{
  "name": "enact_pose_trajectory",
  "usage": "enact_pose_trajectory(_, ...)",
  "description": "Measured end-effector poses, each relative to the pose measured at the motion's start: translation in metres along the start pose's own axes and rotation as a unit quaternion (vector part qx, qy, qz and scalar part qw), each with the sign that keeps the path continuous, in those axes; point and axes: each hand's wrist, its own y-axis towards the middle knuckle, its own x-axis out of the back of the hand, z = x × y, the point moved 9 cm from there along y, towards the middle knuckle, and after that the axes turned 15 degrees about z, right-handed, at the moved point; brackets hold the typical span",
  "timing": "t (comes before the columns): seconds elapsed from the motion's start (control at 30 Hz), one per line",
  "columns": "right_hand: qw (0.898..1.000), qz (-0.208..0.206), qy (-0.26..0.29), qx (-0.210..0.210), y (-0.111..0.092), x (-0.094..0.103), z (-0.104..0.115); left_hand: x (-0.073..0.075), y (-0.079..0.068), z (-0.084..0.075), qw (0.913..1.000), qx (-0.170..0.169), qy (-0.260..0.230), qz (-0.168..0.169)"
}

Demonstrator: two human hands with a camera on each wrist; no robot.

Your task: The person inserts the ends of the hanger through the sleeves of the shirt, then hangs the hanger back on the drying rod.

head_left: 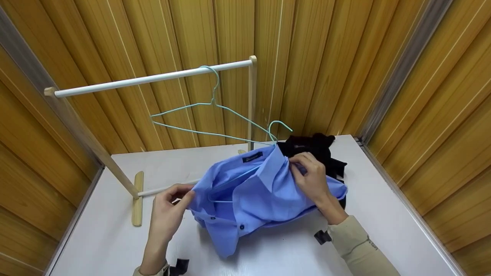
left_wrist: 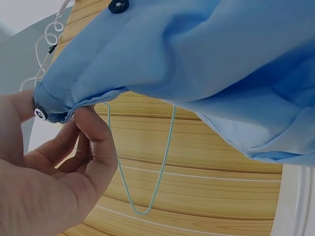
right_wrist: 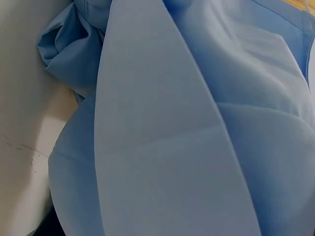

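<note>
A light blue collared shirt with dark buttons is held up over the white table. Inside its opening shows part of a thin mint wire hanger, whose hook sticks up beside the collar. My left hand pinches the shirt's left edge between thumb and fingers. In the left wrist view, that pinched edge has a button at its end. Near the collar, my right hand pinches the fabric on the right side. The right wrist view is filled by shirt cloth, and the fingers are hidden there.
Behind the shirt stands a clothes rack with a white rod and wooden posts. A second mint wire hanger hangs on it. Black cloth lies on the table at the back right. Wood-patterned walls enclose the table.
</note>
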Motion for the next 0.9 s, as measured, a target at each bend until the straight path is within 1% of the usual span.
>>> enact_pose_trajectory(0.1,1.0,-0.003,-0.007,0.003,0.0,0.001,0.0,0.0,0.0,0.0,1.0,0.003,0.001,0.003)
enact_pose_trajectory(0.3,1.0,-0.009,-0.016,0.003,-0.001,0.002,-0.002,0.006,-0.001,0.002,0.9996,0.02,0.016,-0.013)
enact_pose_trajectory(0.5,0.999,-0.021,-0.032,0.025,-0.002,0.002,0.002,0.006,0.0,0.004,0.9996,0.024,0.015,-0.009)
enact_pose_trajectory(0.63,0.999,-0.026,-0.019,0.031,-0.002,0.001,0.002,0.005,0.002,0.005,0.9997,0.014,0.014,-0.01)
enact_pose_trajectory(0.73,0.999,-0.021,0.003,0.029,0.0,0.001,0.004,0.001,0.003,0.006,0.9997,0.007,0.024,-0.007)
enact_pose_trajectory(0.9,0.999,0.006,0.047,0.021,0.007,0.002,0.023,-0.007,0.005,0.004,0.9988,0.0,0.048,0.0)
